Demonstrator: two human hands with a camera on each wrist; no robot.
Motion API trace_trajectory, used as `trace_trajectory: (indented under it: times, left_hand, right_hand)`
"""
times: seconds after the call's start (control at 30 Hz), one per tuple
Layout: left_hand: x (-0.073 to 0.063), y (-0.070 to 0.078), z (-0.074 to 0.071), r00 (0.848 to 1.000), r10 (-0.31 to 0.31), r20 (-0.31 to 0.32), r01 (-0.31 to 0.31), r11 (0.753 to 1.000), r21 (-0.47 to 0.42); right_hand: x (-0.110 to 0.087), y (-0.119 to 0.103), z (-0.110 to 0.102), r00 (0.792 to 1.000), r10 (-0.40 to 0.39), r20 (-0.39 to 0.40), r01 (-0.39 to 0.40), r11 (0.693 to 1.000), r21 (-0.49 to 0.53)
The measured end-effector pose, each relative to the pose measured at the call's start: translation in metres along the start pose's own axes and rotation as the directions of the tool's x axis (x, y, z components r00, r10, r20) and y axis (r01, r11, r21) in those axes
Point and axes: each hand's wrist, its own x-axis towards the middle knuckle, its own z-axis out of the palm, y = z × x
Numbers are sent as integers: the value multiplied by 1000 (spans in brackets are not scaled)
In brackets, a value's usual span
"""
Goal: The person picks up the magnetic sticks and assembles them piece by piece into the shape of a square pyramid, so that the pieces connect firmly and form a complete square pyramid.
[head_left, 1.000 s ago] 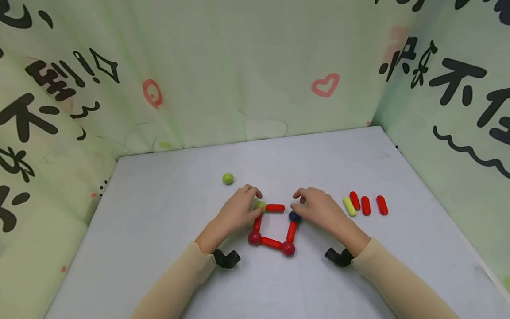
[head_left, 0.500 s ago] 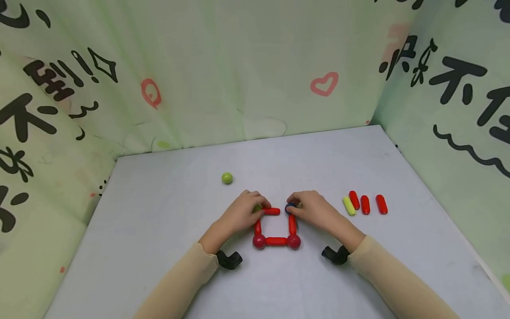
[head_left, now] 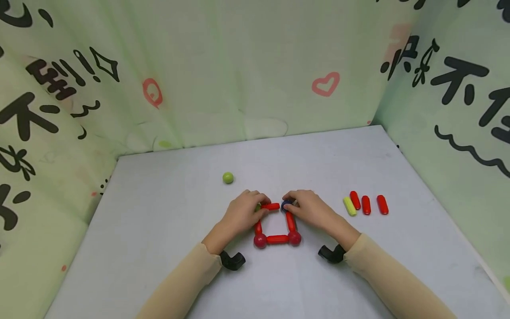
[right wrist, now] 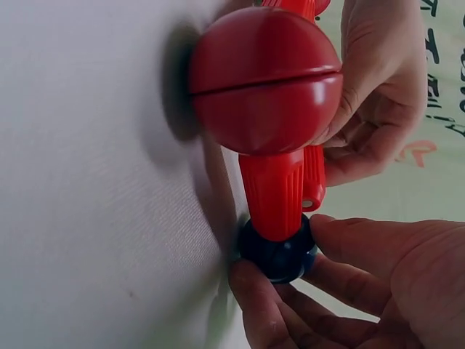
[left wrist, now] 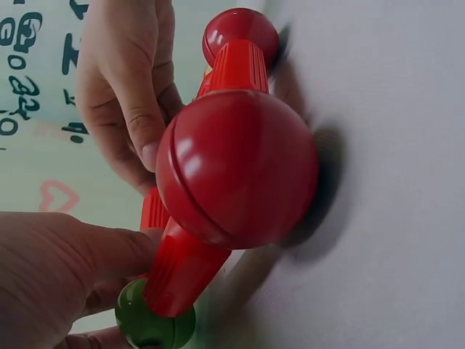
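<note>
Red rods and balls form a four-sided frame on the table. Its near corners are two dark red balls, left [head_left: 260,240] and right [head_left: 294,238], joined by a red rod [head_left: 277,239]. At the far left corner my left hand [head_left: 245,211] grips a green ball [left wrist: 145,316], its thumb by the rods there. From that ball a far red rod [head_left: 272,206] points right, its free end close to a dark blue ball [right wrist: 276,251]. My right hand [head_left: 311,207] pinches this blue ball, which tops the right side rod [head_left: 291,221].
A loose green ball [head_left: 228,177] lies behind the left hand. To the right of the right hand lie a yellow-green rod [head_left: 349,206] and several red rods [head_left: 366,205]. Printed green curtains [head_left: 239,79] rise behind the white table [head_left: 167,190] and at its sides.
My right hand has moved left and taken hold of the blue ball. The slanted frame has straightened, and the gap between the far rod's end and the blue ball has narrowed.
</note>
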Motion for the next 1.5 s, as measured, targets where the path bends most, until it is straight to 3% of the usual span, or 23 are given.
trace_trajectory:
  times: [0.23,0.5,0.6,0.7,0.87,1.0,1.17,1.37,1.5]
  left_hand:
    - [0,0,0,1000,16,-27,-16,1000,-8]
    - [1,-4,2,999,-17,-35,16,999,-39]
    - [1,-5,1,998,-56,-18,54,996,-74]
    - [0,-8,-2,996,-83,-21,80,992,-94]
    - [-4,-15,-6,987,-159,-16,156,981,-114]
    - [-8,-16,-8,972,-233,34,235,956,-175]
    - [-12,-20,-10,959,-274,66,282,918,-278]
    - [-10,-36,-9,975,-217,47,218,889,-403]
    - [-9,-46,-8,983,-161,93,186,835,-518]
  right_hand:
    - [2,-2,3,999,-32,-18,32,999,-3]
    - [0,-1,4,998,-22,-64,22,1000,1]
    - [-4,1,-5,995,17,-98,-20,999,-29]
    - [-12,10,-18,985,63,-161,-83,989,-123]
    - [-35,32,-42,958,149,-245,-216,937,-275]
    - [-56,47,-57,950,194,-246,-270,906,-327]
    - [-70,63,-65,945,219,-242,-286,912,-294]
    - [-68,75,-65,947,241,-214,-291,924,-248]
    - [-66,74,-62,948,255,-191,-297,923,-244]
